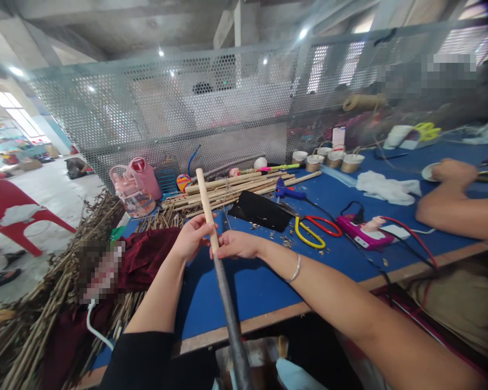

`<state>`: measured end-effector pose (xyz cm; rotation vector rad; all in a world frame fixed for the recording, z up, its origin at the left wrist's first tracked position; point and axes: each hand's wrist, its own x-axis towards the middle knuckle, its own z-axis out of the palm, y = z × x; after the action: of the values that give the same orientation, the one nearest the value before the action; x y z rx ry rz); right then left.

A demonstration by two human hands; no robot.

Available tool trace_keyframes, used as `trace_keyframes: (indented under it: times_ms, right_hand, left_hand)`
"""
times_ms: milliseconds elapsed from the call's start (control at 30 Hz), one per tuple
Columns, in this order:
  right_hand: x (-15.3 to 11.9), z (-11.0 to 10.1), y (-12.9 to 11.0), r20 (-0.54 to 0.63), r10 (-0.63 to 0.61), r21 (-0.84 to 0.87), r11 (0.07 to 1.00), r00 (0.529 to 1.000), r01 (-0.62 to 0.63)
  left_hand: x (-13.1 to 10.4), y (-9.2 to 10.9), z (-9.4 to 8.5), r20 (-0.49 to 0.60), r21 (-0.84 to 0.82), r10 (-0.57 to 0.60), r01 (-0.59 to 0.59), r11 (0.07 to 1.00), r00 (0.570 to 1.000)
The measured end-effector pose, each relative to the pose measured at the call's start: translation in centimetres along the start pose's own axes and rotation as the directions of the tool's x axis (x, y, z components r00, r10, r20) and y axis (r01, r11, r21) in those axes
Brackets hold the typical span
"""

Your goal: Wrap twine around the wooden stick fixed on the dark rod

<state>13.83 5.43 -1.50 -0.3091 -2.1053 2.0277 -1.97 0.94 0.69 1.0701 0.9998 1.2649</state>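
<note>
A long stick runs from my lap up over the blue table. Its upper part is a pale wooden rod [205, 197], and the lower part is wrapped or sleeved in dark grey [226, 298]. My left hand [195, 236] is closed round the pale part from the left. Just below it, my right hand [236, 245] pinches the stick where pale wood meets the dark grey. Past the right hand lie a black cloth-like piece [262, 211], scissors with red and yellow handles [309, 232] and a blue glue gun [288, 190].
Pale sticks [244, 187] lie at the back before a perforated metal screen [236, 108]. Bundled twigs [44, 319] and dark red cloth [146, 257] are at left. A magenta power strip [364, 233] with cords lies right, near another person's arm [463, 208]. Several cups [334, 158] stand behind.
</note>
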Motion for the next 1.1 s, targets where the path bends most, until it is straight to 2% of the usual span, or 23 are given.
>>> trace_keyframes:
  times_ms: [67, 133, 333, 400, 500, 567, 733, 833, 1000, 1100]
  right_hand:
    - [0.1, 0.0, 0.2, -0.031, 0.026, -0.03, 0.999, 0.999, -0.027]
    - [0.2, 0.0, 0.5, -0.03, 0.039, -0.025, 0.999, 0.999, -0.039]
    - [0.2, 0.0, 0.5, 0.002, 0.024, 0.024, 0.999, 1.0, -0.024]
    - [0.2, 0.0, 0.4, -0.004, 0.033, 0.014, 0.999, 0.999, -0.033]
    - [0.2, -0.2, 0.5, -0.024, 0.05, 0.028, 0.998, 0.998, -0.049]
    - [0.2, -0.2, 0.5, -0.037, 0.047, 0.05, 0.998, 0.998, -0.045]
    - [0.1, -0.1, 0.5, 0.058, 0.024, 0.123, 0.992, 0.998, -0.031]
    - [0.2, -0.1, 0.6, 0.065, 0.021, 0.131, 0.991, 0.998, -0.029]
    - [0.2, -0.2, 0.6, 0.02, 0.051, 0.096, 0.994, 0.999, -0.052]
    - [0.1, -0.1, 0.5, 0.03, 0.067, 0.109, 0.992, 0.997, -0.07]
  left_hand:
    - [0.1, -0.1, 0.0, -0.036, 0.072, 0.029, -0.026, 0.997, 0.999]
    - [0.2, -0.1, -0.1, -0.023, 0.095, 0.017, -0.014, 0.995, 1.0]
    - [-0.4, 0.8, -0.4, 0.099, -0.031, -0.077, 0.081, 0.996, 0.992]
    - [-0.4, 0.9, -0.2, 0.079, -0.005, -0.049, 0.049, 0.999, 0.996]
    - [-0.3, 0.7, 0.1, -0.006, 0.139, 0.032, -0.031, 0.99, 0.999]
    - [-0.2, 0.5, 0.0, -0.015, 0.187, 0.046, -0.042, 0.981, 0.999]
    - [-0.3, 0.7, -0.4, 0.086, 0.07, -0.019, 0.013, 0.997, 0.996]
    - [-0.5, 0.9, -0.2, 0.124, 0.006, -0.023, 0.023, 1.0, 0.992]
    - [-0.5, 1.0, 0.2, 0.025, 0.188, 0.059, -0.062, 0.98, 0.998]
    - [-0.5, 1.1, -0.1, 0.054, 0.181, 0.024, -0.034, 0.983, 0.998]
